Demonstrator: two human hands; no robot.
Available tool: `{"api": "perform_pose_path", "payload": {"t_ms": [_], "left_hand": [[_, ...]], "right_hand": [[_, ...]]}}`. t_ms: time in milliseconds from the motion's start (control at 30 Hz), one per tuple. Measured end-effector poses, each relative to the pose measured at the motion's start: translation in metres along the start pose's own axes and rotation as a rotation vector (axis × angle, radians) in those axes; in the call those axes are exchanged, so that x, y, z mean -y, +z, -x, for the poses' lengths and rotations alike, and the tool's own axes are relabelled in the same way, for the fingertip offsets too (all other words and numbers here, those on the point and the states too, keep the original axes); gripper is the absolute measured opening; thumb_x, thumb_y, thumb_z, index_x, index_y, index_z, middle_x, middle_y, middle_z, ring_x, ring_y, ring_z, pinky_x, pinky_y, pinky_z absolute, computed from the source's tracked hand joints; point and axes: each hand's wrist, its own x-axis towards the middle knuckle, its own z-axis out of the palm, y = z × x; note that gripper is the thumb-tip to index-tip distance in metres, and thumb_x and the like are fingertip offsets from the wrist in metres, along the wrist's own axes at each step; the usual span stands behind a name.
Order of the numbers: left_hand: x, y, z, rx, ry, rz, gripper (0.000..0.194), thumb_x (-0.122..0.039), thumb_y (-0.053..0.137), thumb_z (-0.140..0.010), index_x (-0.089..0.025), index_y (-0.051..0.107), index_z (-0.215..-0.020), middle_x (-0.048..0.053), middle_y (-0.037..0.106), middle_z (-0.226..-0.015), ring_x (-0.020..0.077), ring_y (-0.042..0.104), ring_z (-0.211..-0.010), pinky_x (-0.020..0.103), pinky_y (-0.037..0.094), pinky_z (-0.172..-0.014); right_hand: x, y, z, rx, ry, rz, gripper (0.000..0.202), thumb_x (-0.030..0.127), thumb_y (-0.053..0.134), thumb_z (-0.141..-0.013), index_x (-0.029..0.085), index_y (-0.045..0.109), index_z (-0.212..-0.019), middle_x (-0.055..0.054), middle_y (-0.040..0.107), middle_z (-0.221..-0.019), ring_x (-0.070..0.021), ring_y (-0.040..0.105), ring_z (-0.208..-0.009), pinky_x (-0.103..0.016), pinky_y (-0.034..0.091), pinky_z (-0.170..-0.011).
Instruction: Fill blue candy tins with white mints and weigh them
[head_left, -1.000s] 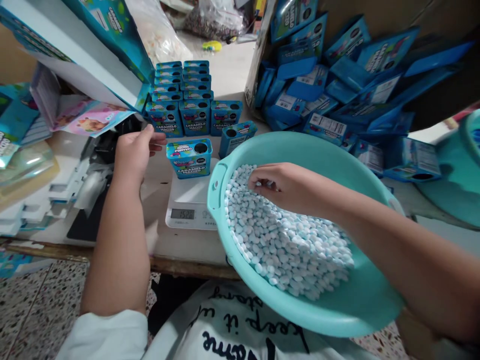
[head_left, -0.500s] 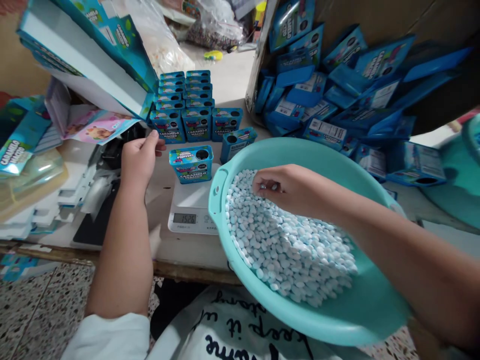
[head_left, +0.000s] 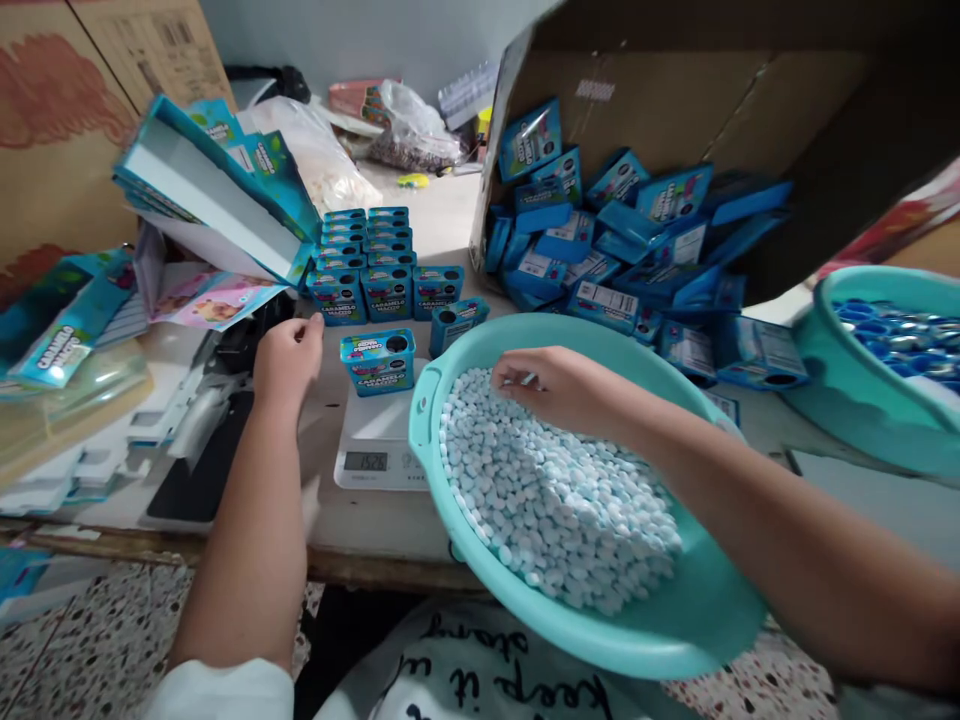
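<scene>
My right hand is low over the heap of small pale blue and white candies in a turquoise basin. Its fingers curl inward, with a bit of pale candy showing between them. Left of the basin, a blue candy tin stands upright on a white digital scale, whose display seems to read 1526. My left hand rests at the table beside the scale, fingers curled and nothing visible in them. Just beyond it stand rows of filled-looking blue tins, and another tin sits at an angle by the basin rim.
A large cardboard box on its side spills blue packs behind the basin. At right is a second turquoise basin with blue pieces. Open display cartons and a black flat object lie at left. Plastic bags sit farther back.
The view has tilted up and turned to the right, bringing more of the second basin into sight. Both hands stay nearly where they were, and the scale display looks the same.
</scene>
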Motion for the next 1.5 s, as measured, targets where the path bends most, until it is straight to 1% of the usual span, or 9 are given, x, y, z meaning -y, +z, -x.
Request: {"api": "perform_pose_path", "payload": {"t_ms": [133,267,467,667,800,867,1000,1167,1500], "left_hand": [[-0.001,0.000,-0.001,0.015,-0.028,-0.006,0.037,-0.048,0.052,-0.092,-0.019,0.075,-0.087,0.008,0.075,-0.087,0.0237,0.064,-0.082,0.030,0.038,-0.066],[-0.002,-0.001,-0.001,0.042,-0.024,0.004,0.036,-0.045,0.052,-0.093,-0.019,0.075,-0.088,0.008,0.075,-0.089,0.0235,0.064,-0.081,0.030,0.038,-0.066],[-0.006,-0.006,0.001,0.051,0.050,0.013,0.034,-0.042,0.051,-0.094,-0.019,0.075,-0.089,0.008,0.077,-0.091,0.0224,0.067,-0.085,0.028,0.042,-0.069],[-0.005,-0.006,-0.001,0.030,0.051,0.014,0.033,-0.043,0.052,-0.093,-0.019,0.074,-0.097,0.009,0.077,-0.097,0.0241,0.067,-0.090,0.029,0.046,-0.075],[-0.004,-0.005,-0.002,0.035,0.052,0.037,0.033,-0.043,0.052,-0.093,-0.019,0.074,-0.096,0.009,0.077,-0.098,0.0248,0.067,-0.091,0.030,0.046,-0.078],[-0.004,-0.004,-0.001,0.046,0.054,0.039,0.032,-0.043,0.053,-0.092,-0.019,0.074,-0.095,0.009,0.077,-0.098,0.0248,0.067,-0.090,0.031,0.046,-0.078],[-0.002,-0.002,-0.003,0.070,0.047,0.018,0.030,-0.042,0.055,-0.092,-0.020,0.074,-0.095,0.008,0.077,-0.098,0.0243,0.067,-0.089,0.030,0.046,-0.078],[0.000,-0.001,-0.005,0.085,0.032,0.009,0.030,-0.042,0.056,-0.092,-0.020,0.075,-0.099,0.009,0.077,-0.101,0.0260,0.068,-0.092,0.032,0.047,-0.078],[-0.003,-0.005,-0.002,0.105,0.030,0.014,0.029,-0.041,0.056,-0.092,-0.020,0.075,-0.098,0.010,0.077,-0.102,0.0270,0.069,-0.093,0.033,0.048,-0.079]], "right_hand": [[0.006,-0.001,-0.004,-0.151,-0.020,-0.092,0.013,0.022,0.059,-0.091,0.017,0.070,-0.097,-0.009,0.077,-0.095,-0.0196,0.069,-0.082,-0.029,0.050,-0.075],[0.038,-0.011,-0.022,-0.272,-0.208,-0.083,0.020,0.028,0.061,-0.094,0.019,0.070,-0.109,-0.008,0.078,-0.105,-0.0217,0.072,-0.099,-0.031,0.053,-0.085],[0.077,-0.012,-0.065,-0.183,-0.367,0.219,0.038,0.024,0.058,-0.096,0.022,0.062,-0.134,-0.009,0.075,-0.120,-0.0245,0.069,-0.107,-0.033,0.050,-0.088],[0.061,-0.008,-0.025,-0.284,-0.222,0.407,0.042,0.007,0.049,-0.091,0.019,0.067,-0.127,-0.011,0.072,-0.121,-0.0262,0.066,-0.110,-0.035,0.049,-0.087],[0.041,0.008,0.016,0.124,-0.087,0.346,0.037,0.020,0.059,-0.092,0.017,0.069,-0.128,-0.014,0.071,-0.127,-0.0294,0.070,-0.105,-0.037,0.055,-0.079],[0.031,0.022,0.026,0.243,-0.100,0.284,0.043,0.028,0.063,-0.094,0.019,0.066,-0.136,-0.013,0.067,-0.136,-0.0317,0.070,-0.109,-0.040,0.057,-0.079],[0.020,0.037,0.029,0.176,-0.159,0.256,0.028,0.023,0.061,-0.096,0.018,0.072,-0.121,-0.012,0.072,-0.122,-0.0289,0.071,-0.103,-0.040,0.057,-0.080],[0.024,0.031,0.026,0.167,-0.207,0.294,0.021,0.011,0.056,-0.094,0.016,0.076,-0.094,-0.011,0.074,-0.101,-0.0238,0.070,-0.091,-0.035,0.052,-0.078],[0.027,0.013,0.012,0.041,-0.104,0.357,0.016,0.020,0.063,-0.094,0.019,0.078,-0.099,-0.008,0.078,-0.105,-0.0242,0.071,-0.088,-0.032,0.047,-0.070]]}}
